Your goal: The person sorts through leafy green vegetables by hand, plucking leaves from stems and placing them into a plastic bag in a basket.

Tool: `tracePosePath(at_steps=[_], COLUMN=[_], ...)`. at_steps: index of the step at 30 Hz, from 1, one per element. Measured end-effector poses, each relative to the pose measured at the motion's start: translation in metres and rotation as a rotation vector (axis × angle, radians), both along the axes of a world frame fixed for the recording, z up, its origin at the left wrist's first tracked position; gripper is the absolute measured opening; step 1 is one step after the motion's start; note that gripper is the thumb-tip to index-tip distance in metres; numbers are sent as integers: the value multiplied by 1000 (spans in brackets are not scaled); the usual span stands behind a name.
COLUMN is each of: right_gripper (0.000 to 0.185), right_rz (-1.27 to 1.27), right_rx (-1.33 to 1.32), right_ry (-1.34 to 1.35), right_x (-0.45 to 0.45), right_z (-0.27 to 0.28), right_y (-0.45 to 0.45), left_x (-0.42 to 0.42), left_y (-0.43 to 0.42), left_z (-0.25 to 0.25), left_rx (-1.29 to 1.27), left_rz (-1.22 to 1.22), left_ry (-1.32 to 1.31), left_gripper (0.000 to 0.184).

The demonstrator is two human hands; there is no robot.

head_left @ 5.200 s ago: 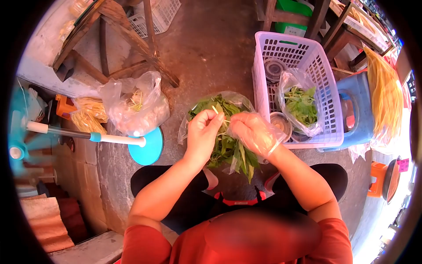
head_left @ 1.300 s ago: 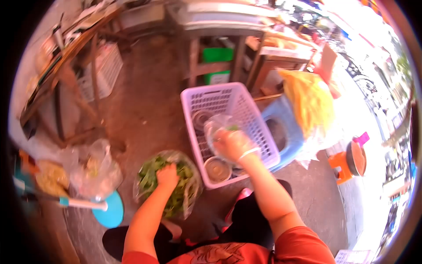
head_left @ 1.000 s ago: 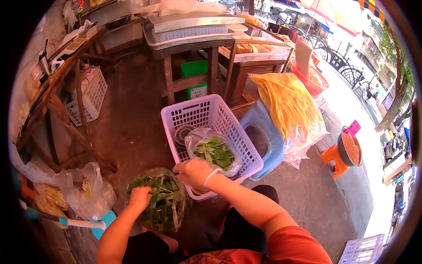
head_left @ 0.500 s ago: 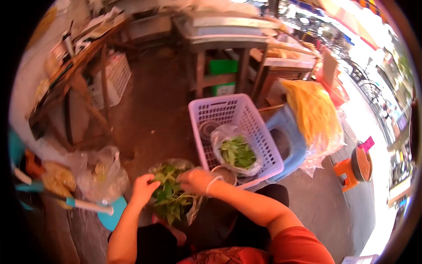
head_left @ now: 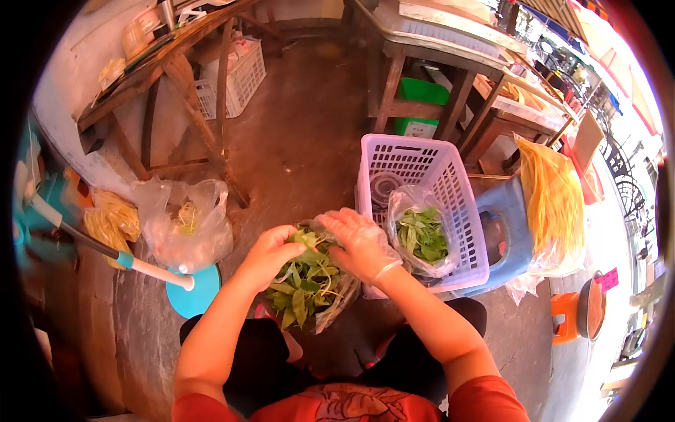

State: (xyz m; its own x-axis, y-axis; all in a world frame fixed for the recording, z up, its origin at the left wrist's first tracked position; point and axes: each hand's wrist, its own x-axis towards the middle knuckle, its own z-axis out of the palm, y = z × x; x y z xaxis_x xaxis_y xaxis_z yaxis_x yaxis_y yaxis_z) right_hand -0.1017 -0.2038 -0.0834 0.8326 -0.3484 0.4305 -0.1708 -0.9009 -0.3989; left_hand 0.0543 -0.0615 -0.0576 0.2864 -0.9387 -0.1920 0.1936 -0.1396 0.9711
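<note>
Leafy greens (head_left: 302, 292) fill an open clear bag on the floor between my knees. My left hand (head_left: 273, 254) is at the upper left of the greens, thumb and fingers curled around something I cannot make out. My right hand (head_left: 360, 246), in a clear plastic glove, lies over the upper right of the greens with its fingers spread. To the right, a lilac basket (head_left: 460, 211) holds a second clear bag with picked leaves (head_left: 423, 235) and a round lidded container (head_left: 387, 186).
A knotted clear bag (head_left: 183, 228) and a turquoise round base (head_left: 193, 292) stand at the left. Right of the basket are a blue stool (head_left: 510, 232) and yellow strips (head_left: 552, 204) in plastic. Wooden tables (head_left: 450, 53) stand behind.
My right hand has gone from the basket's bag back over the greens and opened. My left hand has come out of the greens to their edge. The view has turned left.
</note>
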Motion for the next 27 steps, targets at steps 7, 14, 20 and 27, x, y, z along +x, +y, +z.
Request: tracePosePath(at_steps=[7, 14, 20, 27], right_gripper=[13, 26, 12, 15], right_rz=[-50, -116, -134, -115], right_rx=[54, 887, -179, -213], right_ry=[-48, -135, -40, 32], right_x=[-5, -12, -19, -38], right_z=[-14, -4, 29, 32], right_y=[-10, -8, 19, 13], left_x=[24, -16, -53, -51], left_y=[11, -5, -34, -40], left_z=[-24, -14, -9, -26], left_rx=[93, -135, -108, -50], left_rz=[28, 290, 359, 211], left_ry=[-158, -810, -270, 137], left_gripper=[18, 16, 14, 7])
